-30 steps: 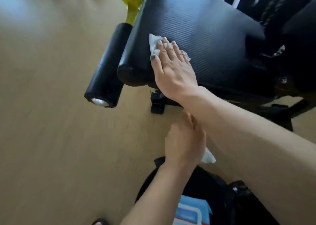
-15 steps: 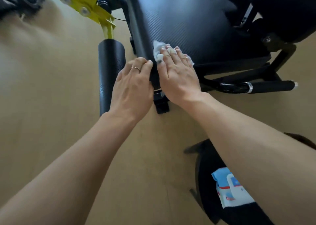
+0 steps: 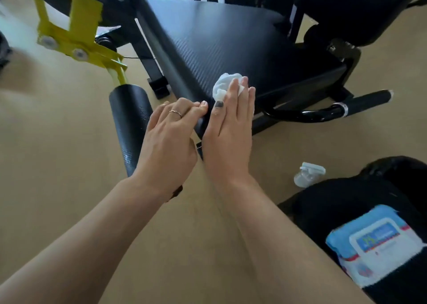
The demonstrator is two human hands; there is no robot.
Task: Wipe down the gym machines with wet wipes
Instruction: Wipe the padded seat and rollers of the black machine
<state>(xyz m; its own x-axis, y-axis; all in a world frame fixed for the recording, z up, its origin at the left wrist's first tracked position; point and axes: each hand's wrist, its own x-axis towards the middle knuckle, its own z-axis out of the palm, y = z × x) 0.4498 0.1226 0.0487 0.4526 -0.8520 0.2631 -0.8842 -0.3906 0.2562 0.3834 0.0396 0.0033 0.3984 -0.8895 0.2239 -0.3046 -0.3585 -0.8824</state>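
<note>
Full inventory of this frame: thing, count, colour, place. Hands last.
seat pad: 1, black textured, centre top
wet wipe: 1, white, bunched on the pad's near corner under the right fingers
foam roller: 1, black, left of the pad, below the yellow bracket
yellow bracket: 1, yellow, upper left
handle bar: 1, black with a chrome ring, right of the pad, low
clear bottle: 1, clear with a pale cap, on the floor at right
wipes pack: 1, blue and white, lower right on dark fabric
floor: tan
left hand: 1, ring on one finger, at the pad's near edge
right hand: 1, flat on the wipe
</note>
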